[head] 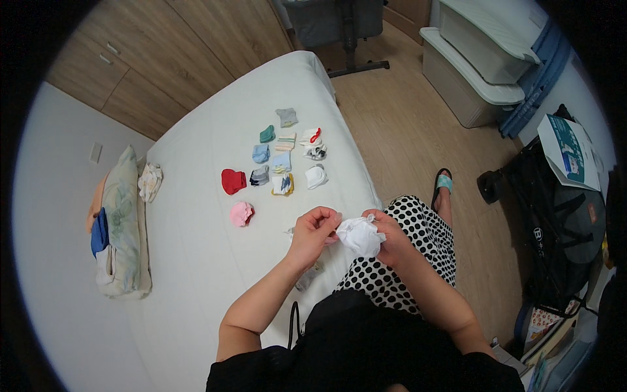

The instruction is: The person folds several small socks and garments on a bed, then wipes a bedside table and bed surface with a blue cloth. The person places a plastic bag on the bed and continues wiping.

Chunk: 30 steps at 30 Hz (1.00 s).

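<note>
Between my hands, above the bed's edge and my dotted clothing, is a small white cloth item (361, 236). My right hand (390, 238) grips its right side. The fingertips of my left hand (316, 232) are pinched at its left edge; whether they hold the cloth is hard to tell. Beyond my hands, small folded garments, apparently socks, lie in loose rows on the white bed sheet (196, 235), among them a white pair (316, 176), a grey one (286, 117) and a blue pair (260, 153). Red folded cloth (233, 182) and a pink gathered cloth item (241, 214) lie left of them.
Partly behind my left forearm lies a greyish item (308, 277). A pillow (120, 225) with clothing on it is at the bed's left. Lidded storage boxes (460, 83), a black wheeled bag or folded stroller (553, 225) and a grey crib-like frame (335, 24) stand on the floor.
</note>
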Each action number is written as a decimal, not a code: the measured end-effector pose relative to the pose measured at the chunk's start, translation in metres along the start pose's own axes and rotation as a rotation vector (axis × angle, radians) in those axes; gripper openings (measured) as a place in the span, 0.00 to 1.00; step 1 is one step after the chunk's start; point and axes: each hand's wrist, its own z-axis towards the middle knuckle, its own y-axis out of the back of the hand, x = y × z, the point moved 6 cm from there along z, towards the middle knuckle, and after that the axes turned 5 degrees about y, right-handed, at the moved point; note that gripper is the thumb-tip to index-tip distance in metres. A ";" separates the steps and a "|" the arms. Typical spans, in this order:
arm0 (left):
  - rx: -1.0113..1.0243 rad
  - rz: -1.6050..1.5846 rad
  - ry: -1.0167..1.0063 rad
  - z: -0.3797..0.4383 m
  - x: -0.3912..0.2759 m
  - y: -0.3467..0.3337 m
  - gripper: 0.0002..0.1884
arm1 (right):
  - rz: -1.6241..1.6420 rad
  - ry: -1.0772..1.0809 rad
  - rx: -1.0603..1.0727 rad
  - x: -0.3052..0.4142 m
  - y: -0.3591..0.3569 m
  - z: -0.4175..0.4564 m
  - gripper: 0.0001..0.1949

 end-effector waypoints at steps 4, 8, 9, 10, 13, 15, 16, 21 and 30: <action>0.036 0.056 -0.039 -0.007 -0.007 -0.012 0.09 | 0.071 -0.015 0.046 -0.006 0.007 0.003 0.08; 0.044 0.012 0.107 -0.004 0.005 -0.009 0.07 | 0.206 -0.135 0.088 -0.016 0.005 0.004 0.10; 0.048 -0.003 0.144 -0.002 0.010 -0.007 0.07 | 0.179 -0.143 0.055 -0.015 0.000 0.000 0.09; 0.051 -0.019 0.181 -0.001 0.014 -0.004 0.07 | 0.152 -0.152 0.022 -0.014 -0.002 -0.002 0.09; 0.076 -0.181 0.250 0.001 0.016 0.002 0.11 | 0.000 -0.079 -0.081 -0.016 0.016 0.009 0.10; 0.042 -0.273 0.256 0.000 0.012 0.001 0.10 | -0.172 0.033 -0.138 -0.002 0.016 0.001 0.11; 0.023 -0.320 0.258 -0.002 0.009 0.001 0.10 | -0.259 0.087 -0.165 0.006 0.013 -0.003 0.12; -0.001 -0.475 0.359 -0.003 0.009 -0.007 0.09 | -0.364 0.247 -0.011 0.010 0.006 -0.001 0.10; 0.231 -0.530 0.439 0.006 0.036 0.002 0.12 | 0.064 0.157 0.063 0.014 -0.015 -0.006 0.12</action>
